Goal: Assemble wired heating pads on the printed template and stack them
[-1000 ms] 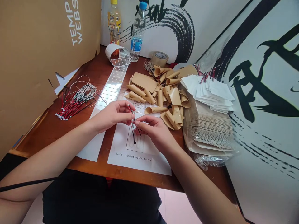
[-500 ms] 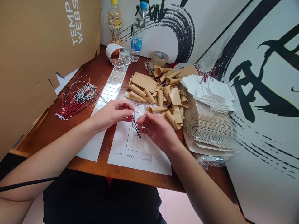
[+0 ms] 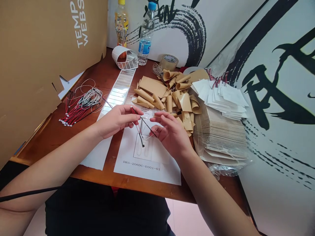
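Since the earlier frame: the right fingers have parted, and the dark ends of the wires (image 3: pixel 149 127) have fanned out, one hanging down, one slanting right. Wires held at frame centre, above the lower half of the sheet (image 3: pixel 147 177). Left hand (image 3: pixel 116 121): thumb and fingers pinch the wires. Right hand (image 3: pixel 172 132): fingers loosely curled, apart; the slanting end meets them, grip cannot be told. Sheet's bottom edge lies near the table's front edge, lower centre. A narrow band of table (image 3: pixel 109 164) shows between sheet and label strip (image 3: pixel 118 87); a wider one left of the strip, below the bundle (image 3: pixel 83 105). Brown papers (image 3: pixel 152 86) crowd the sheet's top edge. Right of centre, the card stack (image 3: pixel 223 136) bounds the right hand's side; the box (image 3: pixel 49 59) walls the upper left.
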Tool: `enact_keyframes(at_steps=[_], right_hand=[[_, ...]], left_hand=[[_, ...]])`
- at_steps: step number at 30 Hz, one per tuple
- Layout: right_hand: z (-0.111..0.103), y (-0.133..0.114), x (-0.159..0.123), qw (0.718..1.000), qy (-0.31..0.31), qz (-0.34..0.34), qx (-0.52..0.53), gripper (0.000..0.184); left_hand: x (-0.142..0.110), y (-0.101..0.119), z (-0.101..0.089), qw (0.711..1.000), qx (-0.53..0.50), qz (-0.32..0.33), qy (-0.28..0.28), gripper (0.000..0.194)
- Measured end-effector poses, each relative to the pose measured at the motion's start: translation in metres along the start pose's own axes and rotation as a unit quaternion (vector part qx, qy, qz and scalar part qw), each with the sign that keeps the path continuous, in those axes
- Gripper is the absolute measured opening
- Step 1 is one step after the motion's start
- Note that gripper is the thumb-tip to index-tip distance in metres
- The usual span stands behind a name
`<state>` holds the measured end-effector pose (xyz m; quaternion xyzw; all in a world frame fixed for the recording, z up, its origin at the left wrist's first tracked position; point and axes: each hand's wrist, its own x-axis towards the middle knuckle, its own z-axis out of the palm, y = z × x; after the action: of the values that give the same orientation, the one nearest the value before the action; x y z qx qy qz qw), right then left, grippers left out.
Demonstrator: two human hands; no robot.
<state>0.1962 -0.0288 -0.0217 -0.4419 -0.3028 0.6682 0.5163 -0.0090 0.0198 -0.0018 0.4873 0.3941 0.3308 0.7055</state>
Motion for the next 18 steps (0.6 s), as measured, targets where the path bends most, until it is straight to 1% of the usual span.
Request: enact_keyframes(at_steps=[4,6,9,11,13,16,18], right_hand=[[-0.007,0.0,0.003,0.999,0.02,-0.044,-0.024,0.042],[-0.01,0.0,0.005,0.999,0.016,-0.042,-0.029,0.041],[-0.015,-0.001,0.008,1.0,0.008,0.001,-0.02,0.042],[-0.016,-0.002,0.01,0.999,-0.001,0.045,-0.01,0.034],[-0.014,-0.003,0.009,0.995,-0.032,0.089,-0.012,0.028],[-0.009,-0.004,0.004,0.983,-0.117,0.137,-0.031,0.032],[-0.004,-0.004,0.0,0.974,-0.165,0.149,-0.04,0.035]], left_hand=[[0.001,-0.001,-0.002,0.999,0.033,-0.002,0.003,0.025],[0.001,0.0,-0.003,0.999,0.036,-0.003,-0.003,0.027],[0.0,0.003,-0.005,0.999,0.024,-0.008,-0.019,0.031],[-0.002,0.005,-0.006,0.999,-0.004,-0.007,-0.038,0.033],[-0.003,0.007,-0.005,0.998,-0.033,-0.004,-0.057,0.033],[-0.004,0.008,-0.003,0.996,-0.049,0.0,-0.081,0.031],[-0.004,0.007,-0.003,0.995,-0.043,0.003,-0.089,0.028]])
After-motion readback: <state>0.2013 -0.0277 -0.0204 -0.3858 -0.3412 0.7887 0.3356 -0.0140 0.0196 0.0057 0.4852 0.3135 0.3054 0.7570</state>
